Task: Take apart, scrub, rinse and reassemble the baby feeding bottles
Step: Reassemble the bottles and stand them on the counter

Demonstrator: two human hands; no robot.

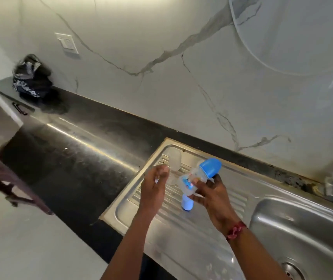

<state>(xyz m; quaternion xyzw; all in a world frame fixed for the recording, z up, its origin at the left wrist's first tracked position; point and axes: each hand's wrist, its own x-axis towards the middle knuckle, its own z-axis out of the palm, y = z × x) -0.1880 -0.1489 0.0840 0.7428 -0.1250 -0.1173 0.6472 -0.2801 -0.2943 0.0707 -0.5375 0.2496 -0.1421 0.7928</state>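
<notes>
- The fingers of the right hand [210, 190] curl round a clear plastic bottle [187, 182] with a cartoon print and a domed blue cap [210, 167], tilted over the ribbed steel drainboard [181, 225].
- The left hand [153, 184] has bent fingers beside a frosted cup [174, 158] at the drainboard's far corner; too blurred to tell whether they hold anything.
- A pale blue cylinder [187, 205] stands on the ribs.

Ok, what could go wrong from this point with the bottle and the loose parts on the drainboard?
1. The right hand holds the blue-capped bottle tilted over the drainboard; a slip could drop it on the small blue piece standing below.
2. The clear cup stands near the drainboard's far corner, close to the left hand; a nudge might tip it onto the black counter.
</notes>
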